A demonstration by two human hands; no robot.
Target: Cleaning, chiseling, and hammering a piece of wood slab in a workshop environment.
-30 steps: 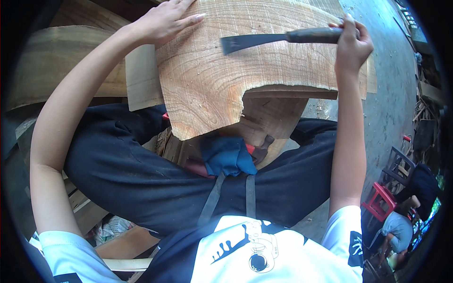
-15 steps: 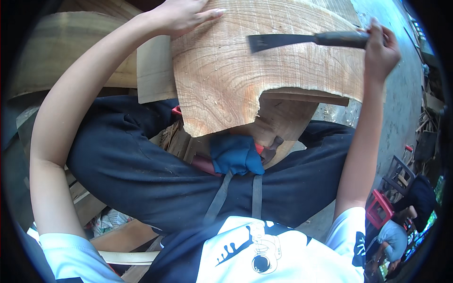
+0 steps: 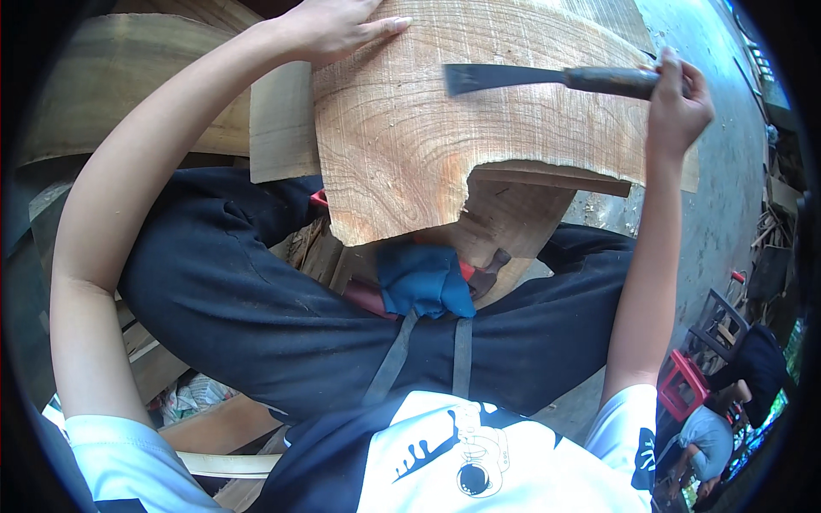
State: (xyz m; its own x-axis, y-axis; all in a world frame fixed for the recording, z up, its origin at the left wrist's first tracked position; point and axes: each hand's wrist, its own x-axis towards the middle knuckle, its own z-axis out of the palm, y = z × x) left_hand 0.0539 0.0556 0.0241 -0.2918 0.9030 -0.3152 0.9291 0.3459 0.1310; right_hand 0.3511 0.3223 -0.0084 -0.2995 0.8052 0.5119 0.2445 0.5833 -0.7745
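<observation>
Under the left hand [image 3: 329, 30], whose fingers [image 3: 376, 27] lie spread flat and hold nothing, a thick curved wood slab [image 3: 410, 145] stands propped over the lap, above a blue cloth [image 3: 423, 278]. Left of the right hand [image 3: 680, 98], closed around the dark handle, the chisel [image 3: 547, 79] points its flat blade across the slab's face. Carving cleanly here probably calls for a low blade angle, shallow cuts with the grain, and the bracing fingers kept behind the edge.
</observation>
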